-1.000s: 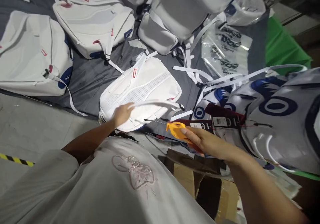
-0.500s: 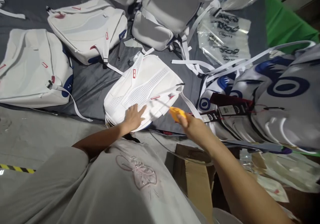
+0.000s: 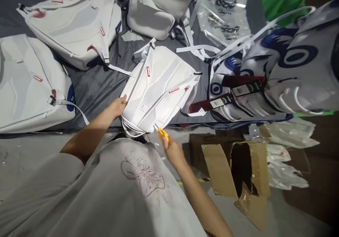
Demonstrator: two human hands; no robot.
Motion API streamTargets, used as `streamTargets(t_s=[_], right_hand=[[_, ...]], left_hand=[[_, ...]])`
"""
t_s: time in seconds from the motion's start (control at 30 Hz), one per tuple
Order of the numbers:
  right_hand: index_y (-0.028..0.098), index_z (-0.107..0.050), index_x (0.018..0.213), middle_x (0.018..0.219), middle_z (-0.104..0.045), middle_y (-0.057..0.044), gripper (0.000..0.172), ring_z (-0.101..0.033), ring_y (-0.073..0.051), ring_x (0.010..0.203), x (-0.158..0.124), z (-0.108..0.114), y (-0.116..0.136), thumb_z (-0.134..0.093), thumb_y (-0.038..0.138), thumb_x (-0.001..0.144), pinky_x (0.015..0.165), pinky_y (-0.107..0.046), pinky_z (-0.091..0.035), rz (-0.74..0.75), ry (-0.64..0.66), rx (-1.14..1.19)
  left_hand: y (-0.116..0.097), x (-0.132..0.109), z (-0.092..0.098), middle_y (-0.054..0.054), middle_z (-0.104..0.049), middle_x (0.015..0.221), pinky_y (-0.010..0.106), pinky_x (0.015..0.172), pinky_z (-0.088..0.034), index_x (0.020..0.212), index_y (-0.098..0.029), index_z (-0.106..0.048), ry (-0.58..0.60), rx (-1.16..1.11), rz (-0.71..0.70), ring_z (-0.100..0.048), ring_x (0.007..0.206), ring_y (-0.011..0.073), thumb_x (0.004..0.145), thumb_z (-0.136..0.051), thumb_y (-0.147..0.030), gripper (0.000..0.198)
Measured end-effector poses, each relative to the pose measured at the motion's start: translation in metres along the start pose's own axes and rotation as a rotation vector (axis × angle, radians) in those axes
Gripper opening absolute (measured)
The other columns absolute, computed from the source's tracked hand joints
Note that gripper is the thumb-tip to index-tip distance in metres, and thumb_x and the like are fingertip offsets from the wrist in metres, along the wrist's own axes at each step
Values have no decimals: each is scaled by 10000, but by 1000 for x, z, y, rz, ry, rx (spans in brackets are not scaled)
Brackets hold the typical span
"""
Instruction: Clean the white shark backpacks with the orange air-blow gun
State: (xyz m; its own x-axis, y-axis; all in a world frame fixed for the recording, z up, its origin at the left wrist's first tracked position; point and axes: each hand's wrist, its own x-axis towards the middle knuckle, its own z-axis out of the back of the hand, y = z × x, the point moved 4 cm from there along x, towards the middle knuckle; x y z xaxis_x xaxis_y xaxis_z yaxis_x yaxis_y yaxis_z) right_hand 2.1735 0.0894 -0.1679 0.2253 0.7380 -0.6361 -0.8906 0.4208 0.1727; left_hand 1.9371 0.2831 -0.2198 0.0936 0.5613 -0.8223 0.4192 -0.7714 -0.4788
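A white backpack lies on the dark cloth in front of me, its perforated back panel and shoulder straps facing up. My left hand grips its left edge near the bottom, fingers curled and partly hidden. In my right hand is a pair of orange-handled thread snips, held by the handle. Their thin metal tip points at the backpack's lower edge; whether it touches the fabric I cannot tell. White cord or piping loops out at the bag's bottom end.
Two more white backpacks lie at the left, and others stand at the back. On the right is a row of white-and-blue bags with hang tags. A clear plastic bag lies behind. An open cardboard box sits on the floor below.
My left hand has gone from lying on the backpack to its left edge. The backpack has turned somewhat. My right hand has brought the snips left and down to the bag's lower end.
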Motion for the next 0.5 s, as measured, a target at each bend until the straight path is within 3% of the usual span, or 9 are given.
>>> streamTargets(t_s=[0.07,0.13,0.3,0.4,0.5], right_hand=[[205,-566,1262,969,-742,-96,447,-703,-225,882,4,-16,23,-254,454,1061,646,-268,-372,55,-54,54],[211,-561,1254,913,-740,-88,439,-701,-225,828,1,-25,29,-278,482,1055,631,-269,-363,57,-110,32],[156,-568,1162,788,-709,-93,388,-674,-208,697,-10,-43,-4,-343,452,1050,576,-272,-298,-197,-207,-111],[137,-540,1189,857,-712,-109,386,-656,-188,708,12,-50,-9,-332,435,1056,577,-274,-275,-223,-285,-102],[113,-510,1233,924,-706,-131,386,-636,-185,747,50,-50,-8,-339,410,1055,604,-275,-279,-202,-371,-54]], left_hand=[[2,0,-5,67,-658,742,405,844,-594,1051,-128,-592,34,18,4,-705,765,232,929,-573,-335,241],[4,-1,-8,70,-658,724,440,870,-585,1031,-119,-597,88,24,13,-714,794,255,927,-572,-374,277],[14,3,-17,130,-729,921,498,997,-518,1183,-113,-590,397,-21,16,-709,1006,299,961,-483,-430,402],[22,6,-27,140,-734,1053,525,1054,-469,1305,-133,-547,560,-29,-10,-673,1120,311,960,-458,-493,507],[27,8,-39,158,-714,1162,536,1090,-434,1371,-139,-509,652,-32,-37,-629,1207,325,944,-429,-587,624]])
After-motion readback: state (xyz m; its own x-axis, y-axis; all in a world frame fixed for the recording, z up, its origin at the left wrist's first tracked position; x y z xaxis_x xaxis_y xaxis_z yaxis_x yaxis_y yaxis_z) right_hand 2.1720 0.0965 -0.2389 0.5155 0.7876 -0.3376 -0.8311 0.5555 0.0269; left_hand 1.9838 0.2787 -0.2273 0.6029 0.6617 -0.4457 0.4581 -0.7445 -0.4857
